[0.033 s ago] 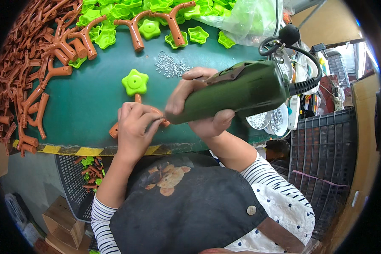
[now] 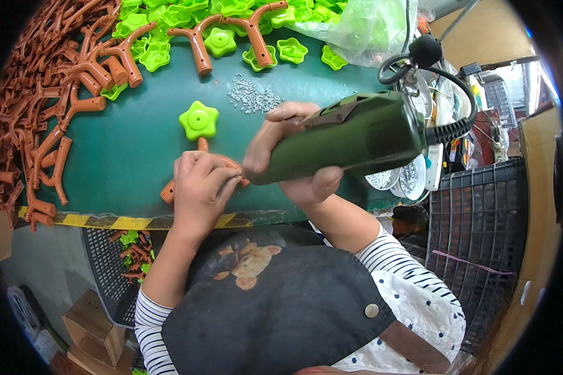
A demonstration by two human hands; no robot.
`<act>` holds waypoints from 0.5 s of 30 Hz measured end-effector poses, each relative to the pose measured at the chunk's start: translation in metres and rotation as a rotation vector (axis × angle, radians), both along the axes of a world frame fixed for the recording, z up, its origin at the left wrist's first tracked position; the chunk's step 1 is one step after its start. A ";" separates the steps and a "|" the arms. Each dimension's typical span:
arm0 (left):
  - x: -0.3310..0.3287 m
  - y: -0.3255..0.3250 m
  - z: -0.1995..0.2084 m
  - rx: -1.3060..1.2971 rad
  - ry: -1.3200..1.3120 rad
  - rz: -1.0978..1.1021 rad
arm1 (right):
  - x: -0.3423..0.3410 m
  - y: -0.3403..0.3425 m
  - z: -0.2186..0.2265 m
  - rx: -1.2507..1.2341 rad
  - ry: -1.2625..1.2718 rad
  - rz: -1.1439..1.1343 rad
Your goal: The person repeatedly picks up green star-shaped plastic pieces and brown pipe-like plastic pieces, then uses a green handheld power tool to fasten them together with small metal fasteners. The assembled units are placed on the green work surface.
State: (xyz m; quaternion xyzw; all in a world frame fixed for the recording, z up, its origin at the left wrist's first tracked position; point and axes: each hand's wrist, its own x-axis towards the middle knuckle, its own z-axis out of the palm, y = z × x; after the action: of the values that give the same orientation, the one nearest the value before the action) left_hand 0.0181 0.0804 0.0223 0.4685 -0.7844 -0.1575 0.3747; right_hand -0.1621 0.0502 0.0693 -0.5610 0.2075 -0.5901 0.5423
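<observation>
Brown forked plastic branch [image 2: 168, 191] looks light, stiff, prob. slick, best held nr fork; L hand [image 2: 196, 189] curls over it, grip unclear, R hand [image 2: 308, 189] grasps green elec. screwdriver [image 2: 350, 137].

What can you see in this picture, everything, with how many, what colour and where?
handheld tool: one, dark green, in the right hand
star-topped branched piece: apparently one, brown with light-green star, partly under the left hand
small screws: many, silver, table centre
branched pieces: many, brown, mostly heaped left
star pieces: many, light green, far side
plastic bag: one, clear, far right
bowls: at least two, pale, table's right
table: one, green, middle
crates: at least two, dark grey, right and lower left
cardboard box: at least one, brown, lower left
apron: one, black, on the person
left hand: one, bare, fingers pinched near the tool's tip
right hand: one, bare, around the tool
</observation>
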 end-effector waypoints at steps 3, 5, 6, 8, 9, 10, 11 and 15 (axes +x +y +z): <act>-0.002 0.003 -0.003 0.012 0.010 -0.042 | -0.004 0.008 -0.003 0.014 0.001 0.068; -0.001 0.001 -0.010 -0.010 0.005 -0.086 | -0.008 0.011 -0.005 0.010 0.050 0.046; 0.001 -0.003 -0.014 -0.056 -0.027 -0.116 | -0.010 0.011 -0.006 0.007 0.074 0.035; 0.004 -0.007 -0.022 -0.103 -0.065 -0.153 | -0.011 0.009 -0.016 -0.051 0.096 0.021; 0.005 -0.009 -0.025 -0.106 -0.069 -0.160 | -0.011 0.009 -0.020 -0.081 0.106 0.014; 0.006 -0.010 -0.028 -0.108 -0.074 -0.166 | -0.010 0.009 -0.022 -0.074 0.131 0.022; 0.006 -0.011 -0.031 -0.116 -0.062 -0.171 | -0.010 0.009 -0.023 -0.067 0.157 0.031; 0.006 -0.015 -0.026 -0.118 -0.039 -0.165 | -0.016 -0.003 -0.051 -0.223 0.327 0.187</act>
State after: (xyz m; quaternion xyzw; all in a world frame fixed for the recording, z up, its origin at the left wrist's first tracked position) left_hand 0.0238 0.0655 -0.0041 0.3826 -0.8353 -0.1321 0.3722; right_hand -0.1783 0.0473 0.0182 -0.7225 0.1728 -0.4577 0.4885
